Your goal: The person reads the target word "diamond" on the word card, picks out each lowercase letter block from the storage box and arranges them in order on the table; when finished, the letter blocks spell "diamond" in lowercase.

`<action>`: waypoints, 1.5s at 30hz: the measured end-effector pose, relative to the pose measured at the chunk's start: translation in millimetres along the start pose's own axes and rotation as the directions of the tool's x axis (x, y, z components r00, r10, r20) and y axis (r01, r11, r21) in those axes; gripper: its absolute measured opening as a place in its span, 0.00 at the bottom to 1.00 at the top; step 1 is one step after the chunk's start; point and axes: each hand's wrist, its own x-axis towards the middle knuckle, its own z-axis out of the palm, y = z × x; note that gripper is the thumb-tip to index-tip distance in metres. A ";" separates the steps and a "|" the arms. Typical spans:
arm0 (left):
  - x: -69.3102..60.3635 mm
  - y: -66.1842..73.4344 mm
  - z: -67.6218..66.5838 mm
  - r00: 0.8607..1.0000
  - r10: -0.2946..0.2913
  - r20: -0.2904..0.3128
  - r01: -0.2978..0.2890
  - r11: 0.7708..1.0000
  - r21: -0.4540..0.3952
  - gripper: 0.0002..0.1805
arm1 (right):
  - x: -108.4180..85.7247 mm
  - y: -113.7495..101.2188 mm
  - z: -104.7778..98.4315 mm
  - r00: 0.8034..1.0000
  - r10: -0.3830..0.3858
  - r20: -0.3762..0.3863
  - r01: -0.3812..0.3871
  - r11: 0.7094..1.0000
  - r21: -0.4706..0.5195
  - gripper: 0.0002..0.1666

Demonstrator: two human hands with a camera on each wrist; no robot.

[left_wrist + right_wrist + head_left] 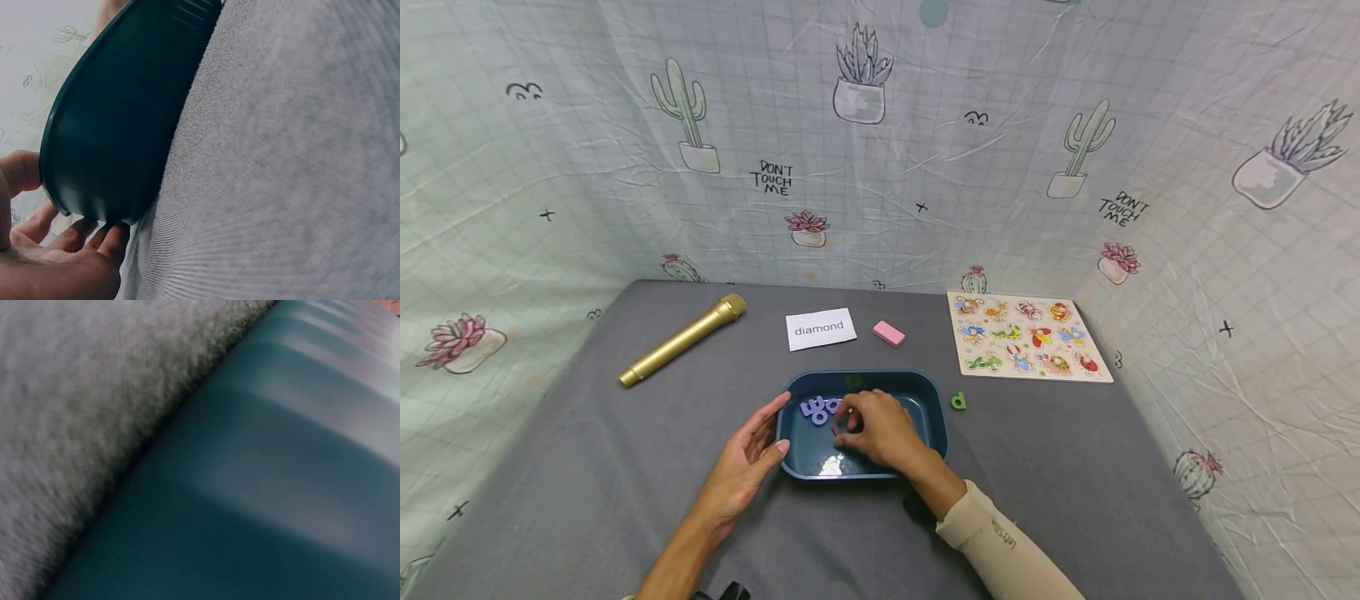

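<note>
A dark teal tray (865,477) stands on the grey cloth. My left hand (748,462) rests against its left end, fingers spread along the outside. In the left wrist view, the thumb (22,170) touches the rim and the fingertips meet the outer wall. Over the tray's inside, my right hand (880,425) pinches a small magenta piece (835,429) between thumb and index finger; its shape is mostly hidden. Several purple letters (820,417) lie left of that hand, one partly covered by it. The right wrist view shows only the tray's outer wall (281,487).
A green letter d (958,402) lies right of the tray. Behind it are a card reading "diamond" (822,329) and a pink block (889,333). A gold microphone (681,342) lies at the left, an insect puzzle board (1030,337) at the right. Patterned cloth (880,167) hangs around the table.
</note>
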 end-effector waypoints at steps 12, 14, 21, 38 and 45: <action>-0.6 1.2 -2.6 1.000 0.003 -0.003 -0.003 1.000 0.017 0.36 | 3.2 -2.5 2.3 0.997 -0.055 0.049 0.056 0.998 -0.036 0.14; -0.9 1.1 -2.7 1.000 0.001 -0.004 -0.001 1.000 0.016 0.36 | 3.0 -2.7 2.6 0.997 -0.055 0.045 0.057 0.998 -0.039 0.14; -1.5 -0.1 -1.0 1.000 -0.001 0.000 0.001 1.000 0.005 0.36 | -0.4 -3.0 2.0 0.996 -0.090 -0.015 0.090 0.996 -0.002 0.14; -0.8 2.2 2.0 0.999 -0.037 -0.030 0.038 0.999 0.031 0.35 | -15.4 0.0 -26.8 0.956 -0.203 -0.211 0.214 0.976 0.032 0.16; -0.4 4.3 2.3 0.999 -0.024 -0.033 0.026 0.999 0.046 0.35 | -22.0 20.7 -54.1 0.951 -0.126 -0.283 0.139 0.990 0.027 0.18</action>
